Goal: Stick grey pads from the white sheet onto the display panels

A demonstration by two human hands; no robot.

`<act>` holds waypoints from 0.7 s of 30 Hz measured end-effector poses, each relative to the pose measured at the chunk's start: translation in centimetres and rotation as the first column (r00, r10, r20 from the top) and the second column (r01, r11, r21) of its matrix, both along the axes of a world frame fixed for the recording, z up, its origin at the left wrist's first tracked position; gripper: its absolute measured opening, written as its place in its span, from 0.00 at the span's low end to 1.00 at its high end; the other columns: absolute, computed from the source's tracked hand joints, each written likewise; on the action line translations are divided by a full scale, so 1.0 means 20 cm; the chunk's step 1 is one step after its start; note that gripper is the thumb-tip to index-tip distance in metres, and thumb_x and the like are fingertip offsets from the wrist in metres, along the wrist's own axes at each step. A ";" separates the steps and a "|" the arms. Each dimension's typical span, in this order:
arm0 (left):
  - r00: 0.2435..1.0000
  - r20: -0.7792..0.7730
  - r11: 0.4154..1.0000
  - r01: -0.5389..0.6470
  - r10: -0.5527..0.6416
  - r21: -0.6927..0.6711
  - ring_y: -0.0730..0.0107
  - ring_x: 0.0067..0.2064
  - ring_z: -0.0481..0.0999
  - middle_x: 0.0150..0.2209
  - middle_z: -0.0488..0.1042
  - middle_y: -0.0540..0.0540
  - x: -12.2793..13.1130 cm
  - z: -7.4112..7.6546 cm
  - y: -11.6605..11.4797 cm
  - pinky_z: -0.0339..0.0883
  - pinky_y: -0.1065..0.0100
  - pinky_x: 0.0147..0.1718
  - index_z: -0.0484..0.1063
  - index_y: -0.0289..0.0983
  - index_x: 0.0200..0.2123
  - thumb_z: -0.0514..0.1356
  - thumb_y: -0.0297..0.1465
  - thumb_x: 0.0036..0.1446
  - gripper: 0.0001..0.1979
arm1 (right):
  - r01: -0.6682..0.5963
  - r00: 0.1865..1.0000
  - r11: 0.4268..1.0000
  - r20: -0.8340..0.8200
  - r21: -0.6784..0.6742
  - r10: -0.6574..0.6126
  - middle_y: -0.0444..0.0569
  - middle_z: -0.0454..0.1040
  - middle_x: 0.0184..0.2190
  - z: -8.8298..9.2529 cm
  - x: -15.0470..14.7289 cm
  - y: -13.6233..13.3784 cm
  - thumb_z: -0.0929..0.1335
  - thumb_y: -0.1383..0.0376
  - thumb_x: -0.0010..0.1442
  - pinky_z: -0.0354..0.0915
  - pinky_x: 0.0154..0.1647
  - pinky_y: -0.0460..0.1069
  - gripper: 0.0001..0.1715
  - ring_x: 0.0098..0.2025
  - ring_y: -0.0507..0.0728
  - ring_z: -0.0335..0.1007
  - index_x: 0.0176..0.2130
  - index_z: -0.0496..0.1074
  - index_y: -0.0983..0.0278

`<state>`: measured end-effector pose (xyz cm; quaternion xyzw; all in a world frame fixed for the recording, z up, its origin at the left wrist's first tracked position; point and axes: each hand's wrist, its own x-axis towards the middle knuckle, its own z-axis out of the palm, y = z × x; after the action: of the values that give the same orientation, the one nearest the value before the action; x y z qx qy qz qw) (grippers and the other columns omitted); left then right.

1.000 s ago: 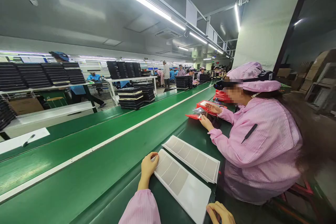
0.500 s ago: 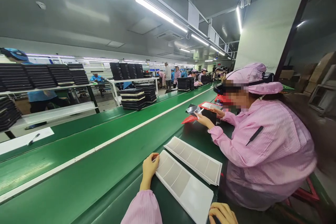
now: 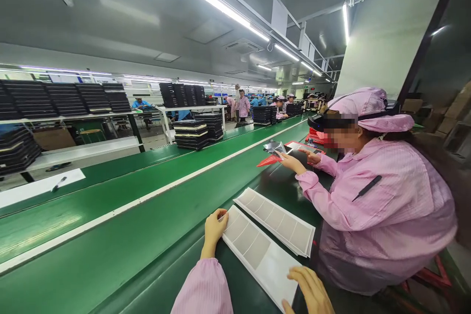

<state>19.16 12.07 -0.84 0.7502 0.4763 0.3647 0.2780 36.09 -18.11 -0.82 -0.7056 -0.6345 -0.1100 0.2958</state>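
The sheet pile (image 3: 270, 265) is laid flat on the dark green table top (image 3: 241, 289), between the two hands. Its top sheet is marked with a row of grey squares on the far part, and the near part is left white. The far left corner of the sheet pile is met by the left hand (image 3: 216, 228), with its fingers bent in close to the thumb. It cannot be told whether that corner is pinched or only touched.

The right hand (image 3: 309, 288) is held at the near right end of the sheet pile. Its fingers are softly curved, a gap is left between them and the thumb, and nothing is gripped. Whether the paper is touched there cannot be told.

A second pile (image 3: 275, 217) with grey squares is set just beside the sheet pile, on its right. Past the sheet pile, a shiny thin thing (image 3: 275, 147) is held by a co-worker (image 3: 393, 196) in pink, with a red thing (image 3: 268, 160) just by it. Far to the left of the sheet pile, a white shelf (image 3: 91, 148) is loaded with black flat things (image 3: 61, 100) in stacks.
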 end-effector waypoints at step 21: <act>0.999 0.001 0.999 0.039 -0.039 0.014 0.70 0.37 0.73 0.34 0.75 0.49 -0.02 -0.01 -0.01 0.64 0.61 0.41 0.71 0.34 0.34 0.57 0.35 0.55 0.10 | -0.110 0.992 0.939 -0.093 -0.326 0.084 0.51 0.60 0.58 0.05 0.03 0.15 0.70 0.55 0.40 0.59 0.54 0.58 0.46 0.58 0.66 0.56 0.58 0.57 0.55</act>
<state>18.71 11.86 -1.13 0.7612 0.4588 0.3628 0.2800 36.75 -15.17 0.15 -0.7169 -0.6659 0.0399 0.2029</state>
